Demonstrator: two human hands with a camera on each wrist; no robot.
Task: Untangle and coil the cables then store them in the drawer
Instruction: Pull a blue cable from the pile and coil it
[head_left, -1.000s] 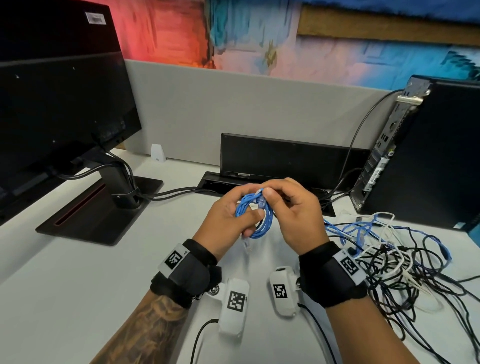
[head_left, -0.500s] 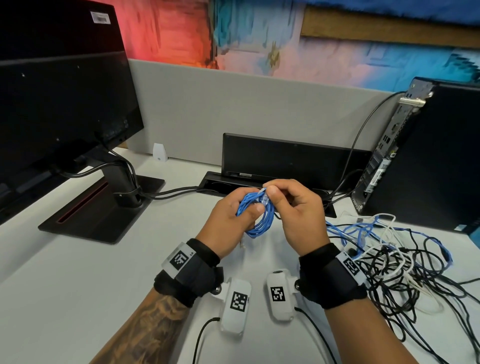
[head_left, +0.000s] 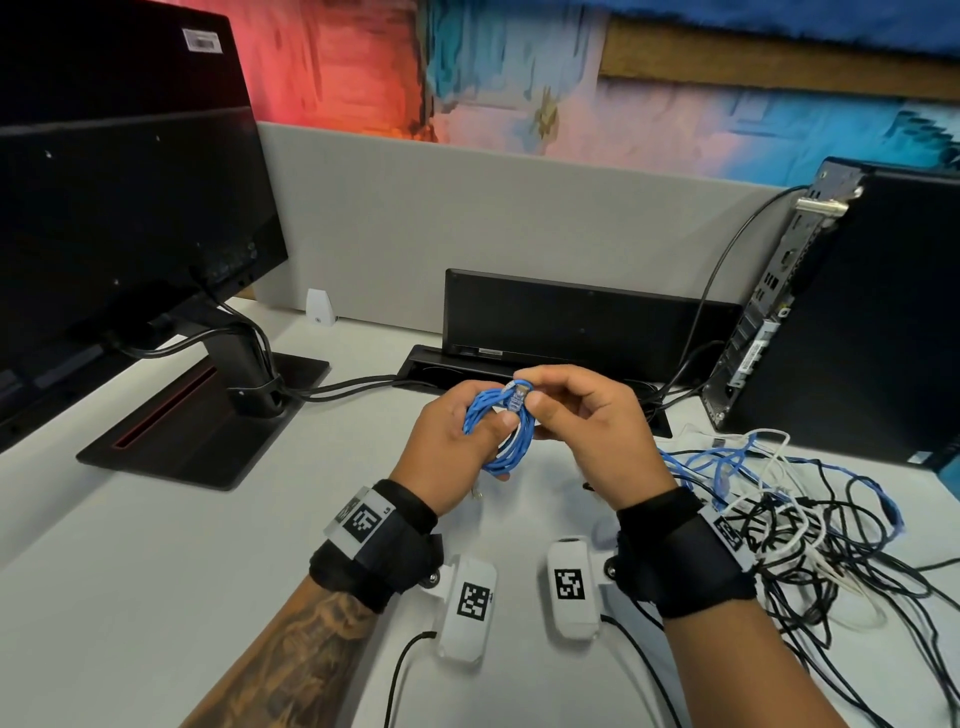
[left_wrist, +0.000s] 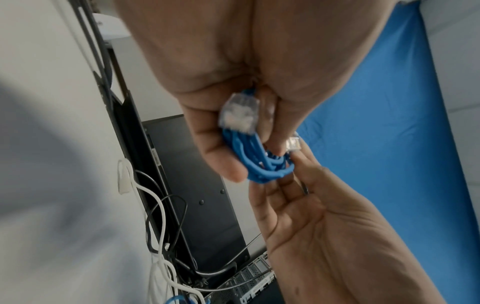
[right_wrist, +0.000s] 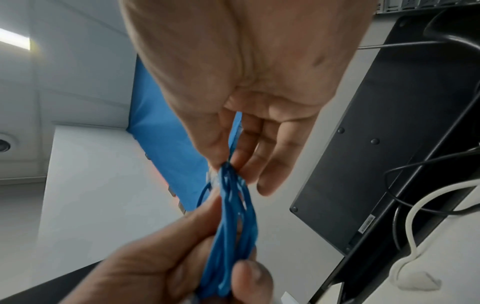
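A blue network cable is wound into a small coil and held above the desk between both hands. My left hand grips the coil, thumb across its strands. My right hand pinches the cable's clear plug at the top of the coil. A second clear plug lies against my left palm. A tangle of black, white and blue cables lies on the desk to the right. No drawer is in view.
A black monitor on its stand fills the left. A black dock stands behind my hands. A black computer tower is at the right. A grey partition closes the back of the white desk.
My right hand has worked the clear plug up to the top of the coil. Both hands stay close together over the desk, and the coil stays in my left hand.
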